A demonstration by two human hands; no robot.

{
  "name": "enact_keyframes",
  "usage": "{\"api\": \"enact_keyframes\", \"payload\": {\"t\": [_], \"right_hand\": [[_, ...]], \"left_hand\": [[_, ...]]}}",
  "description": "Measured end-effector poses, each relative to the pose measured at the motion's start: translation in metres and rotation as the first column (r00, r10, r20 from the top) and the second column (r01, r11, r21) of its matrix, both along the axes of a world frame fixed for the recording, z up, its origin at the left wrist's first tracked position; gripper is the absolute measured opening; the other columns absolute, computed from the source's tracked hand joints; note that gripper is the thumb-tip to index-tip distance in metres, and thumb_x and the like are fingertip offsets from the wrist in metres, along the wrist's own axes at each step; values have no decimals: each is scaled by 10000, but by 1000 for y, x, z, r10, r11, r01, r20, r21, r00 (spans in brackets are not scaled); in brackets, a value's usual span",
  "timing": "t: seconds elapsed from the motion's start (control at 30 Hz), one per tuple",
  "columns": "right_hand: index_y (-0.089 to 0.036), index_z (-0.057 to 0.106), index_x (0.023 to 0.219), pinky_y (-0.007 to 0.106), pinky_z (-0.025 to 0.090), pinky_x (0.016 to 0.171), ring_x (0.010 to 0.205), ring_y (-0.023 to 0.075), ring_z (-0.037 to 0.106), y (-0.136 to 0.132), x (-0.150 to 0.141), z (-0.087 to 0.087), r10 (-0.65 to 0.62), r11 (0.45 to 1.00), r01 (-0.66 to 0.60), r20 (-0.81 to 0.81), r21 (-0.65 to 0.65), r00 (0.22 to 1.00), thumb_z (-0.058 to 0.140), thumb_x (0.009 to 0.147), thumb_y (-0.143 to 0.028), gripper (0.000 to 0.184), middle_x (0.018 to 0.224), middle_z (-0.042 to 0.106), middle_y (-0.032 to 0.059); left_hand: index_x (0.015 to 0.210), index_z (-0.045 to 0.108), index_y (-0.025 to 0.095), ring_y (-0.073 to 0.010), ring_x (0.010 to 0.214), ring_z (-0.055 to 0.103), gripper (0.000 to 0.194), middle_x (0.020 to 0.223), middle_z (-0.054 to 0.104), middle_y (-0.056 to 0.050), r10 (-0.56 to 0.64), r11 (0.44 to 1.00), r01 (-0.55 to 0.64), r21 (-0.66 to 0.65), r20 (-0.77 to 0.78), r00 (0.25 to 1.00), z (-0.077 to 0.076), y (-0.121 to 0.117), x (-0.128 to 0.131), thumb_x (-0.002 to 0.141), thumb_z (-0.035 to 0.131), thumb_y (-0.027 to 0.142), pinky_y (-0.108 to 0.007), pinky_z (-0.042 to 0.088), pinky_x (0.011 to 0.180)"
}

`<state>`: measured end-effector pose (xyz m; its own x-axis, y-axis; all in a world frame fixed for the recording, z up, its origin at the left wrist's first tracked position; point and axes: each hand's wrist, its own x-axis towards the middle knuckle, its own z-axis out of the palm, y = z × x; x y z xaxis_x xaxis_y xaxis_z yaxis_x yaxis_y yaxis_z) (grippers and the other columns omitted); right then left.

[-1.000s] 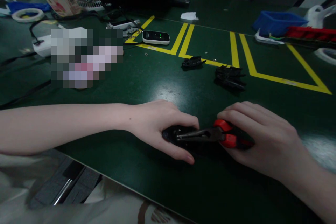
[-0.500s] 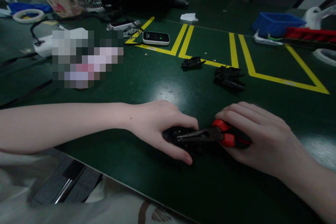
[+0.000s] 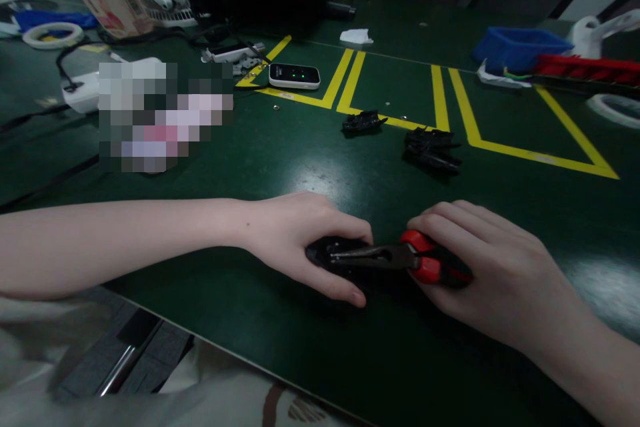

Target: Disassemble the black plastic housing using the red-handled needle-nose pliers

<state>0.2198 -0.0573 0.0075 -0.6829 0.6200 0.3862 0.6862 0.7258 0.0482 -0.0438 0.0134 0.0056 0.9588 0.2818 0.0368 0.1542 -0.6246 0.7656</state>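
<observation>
My right hand (image 3: 480,267) is closed around the red-and-black handles of long-nose pliers (image 3: 385,255). Their jaws point left, with the tips over a small black part (image 3: 317,252). Whether the tips grip anything on it cannot be made out. My left hand (image 3: 315,240) holds this black part down on the table, thumb on the near side and index finger on the far side. Much of the part is hidden by the hand and the pliers. Farther back lie two more dark pieces, a small black plastic part (image 3: 363,121) and a larger black one (image 3: 431,150).
Yellow tape lines (image 3: 545,158) mark the green table (image 3: 280,347). A white-edged device with green lights (image 3: 294,76) lies at the back. Behind right are a blue bin (image 3: 517,48) and a red rack (image 3: 585,70). A white power strip (image 3: 83,90) with cables sits left.
The view has shifted slightly. The pliers' jaws have turned to lie a little flatter over the black part. Both hands keep their hold.
</observation>
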Motion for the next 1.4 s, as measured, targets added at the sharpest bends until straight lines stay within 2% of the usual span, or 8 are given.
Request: {"api": "enact_keyframes", "payload": {"t": [0.43, 1.0, 1.4], "right_hand": [[-202, 567, 993, 295, 521, 554, 699, 189, 624, -1, 0, 0, -8, 1000, 8, -30, -15, 1000, 547, 838, -173, 159, 856, 651, 51], [-209, 576, 1008, 323, 518, 600, 744, 208, 621, -3, 1, -4, -20, 999, 17, -55, -49, 998, 567, 819, -174, 192, 890, 664, 55], [-229, 569, 1029, 315, 488, 615, 751, 194, 601, -4, 5, -9, -45, 992, 32, -107, -119, 993, 572, 838, -171, 199, 894, 655, 44]], "left_hand": [[1004, 706, 195, -152, 680, 622, 345, 752, 683, 15, -7, 997, 7, -72, 2, 1000, 0, 2, -1, 880, 793, 505, -252, 419, 610], [990, 686, 202, -153, 664, 593, 364, 743, 661, 21, -33, 998, 32, -52, -15, 999, -2, 1, -2, 853, 810, 516, -258, 395, 602], [1005, 686, 218, -160, 677, 601, 349, 751, 667, 23, -48, 997, 48, -68, 0, 999, -4, 3, -1, 835, 834, 483, -254, 404, 604]]}}
